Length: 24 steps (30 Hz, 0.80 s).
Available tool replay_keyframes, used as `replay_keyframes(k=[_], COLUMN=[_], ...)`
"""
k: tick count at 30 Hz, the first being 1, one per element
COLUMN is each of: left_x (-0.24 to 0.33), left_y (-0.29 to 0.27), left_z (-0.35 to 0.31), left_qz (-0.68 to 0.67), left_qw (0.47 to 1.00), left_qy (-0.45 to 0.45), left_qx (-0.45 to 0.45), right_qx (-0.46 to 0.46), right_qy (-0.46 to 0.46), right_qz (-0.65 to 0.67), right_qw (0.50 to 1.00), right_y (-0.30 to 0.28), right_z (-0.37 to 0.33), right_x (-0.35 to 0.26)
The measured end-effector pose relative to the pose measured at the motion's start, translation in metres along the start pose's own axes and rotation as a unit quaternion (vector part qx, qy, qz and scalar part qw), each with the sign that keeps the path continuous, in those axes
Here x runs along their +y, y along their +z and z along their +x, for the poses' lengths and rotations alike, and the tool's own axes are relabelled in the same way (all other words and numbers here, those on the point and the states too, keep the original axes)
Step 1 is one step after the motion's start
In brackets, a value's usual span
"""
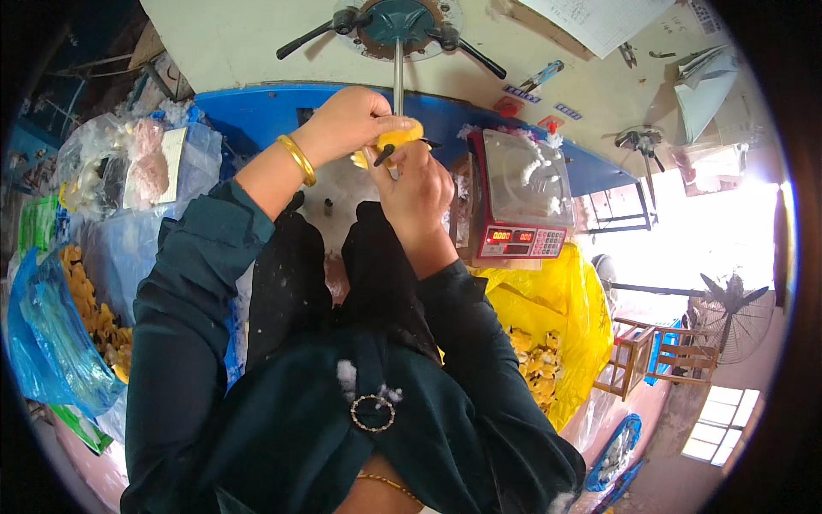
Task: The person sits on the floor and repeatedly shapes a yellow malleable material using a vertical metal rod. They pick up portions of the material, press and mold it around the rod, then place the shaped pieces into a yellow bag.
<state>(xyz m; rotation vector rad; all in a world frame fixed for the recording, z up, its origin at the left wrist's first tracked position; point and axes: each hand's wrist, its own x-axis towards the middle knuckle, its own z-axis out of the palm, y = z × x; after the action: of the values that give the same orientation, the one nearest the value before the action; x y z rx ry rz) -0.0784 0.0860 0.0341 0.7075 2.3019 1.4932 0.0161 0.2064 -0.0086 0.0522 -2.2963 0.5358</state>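
Note:
A small yellow plush piece (402, 135) with dark parts sits at the near end of a thin metal tube (398, 81). My left hand (347, 124) grips it from the left, thumb and fingers closed on the fabric. From below and to the right, my right hand (418, 193) also holds the plush, with its fingers curled around it. Whether the tube goes inside the plush is hidden by the hands and fabric. The tube comes out of a round green fitting (398, 24) with black-handled clamps on a pale machine panel.
A red digital scale (522, 201) stands right of my hands. Yellow plush pieces fill a yellow bag (561, 295) at right and a blue bag (60, 343) at left. Clear plastic (94, 163) holds fluffy pieces. Snips (628, 55) lie on the panel; a fan (728, 317) stands farther right.

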Motion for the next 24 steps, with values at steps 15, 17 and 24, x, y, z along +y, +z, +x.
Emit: replay_keyframes(k=[15, 17, 24], left_x=[-0.001, -0.001, 0.003], left_y=[-0.002, -0.001, -0.003], left_z=[0.005, 0.004, 0.003], left_qz=[0.021, 0.009, -0.038], left_qw=[0.999, 1.0, 0.999], left_qy=[0.022, 0.026, -0.006], left_qx=[0.013, 0.015, -0.017], right_qx=[-0.01, -0.038, -0.061], right_qy=[0.02, 0.028, 0.016], right_qz=[0.017, -0.03, 0.099], right_qw=[1.0, 0.998, 0.993], right_y=[-0.001, -0.004, -0.008], right_z=[0.003, 0.002, -0.006], right_x=[-0.009, -0.013, 0.0])
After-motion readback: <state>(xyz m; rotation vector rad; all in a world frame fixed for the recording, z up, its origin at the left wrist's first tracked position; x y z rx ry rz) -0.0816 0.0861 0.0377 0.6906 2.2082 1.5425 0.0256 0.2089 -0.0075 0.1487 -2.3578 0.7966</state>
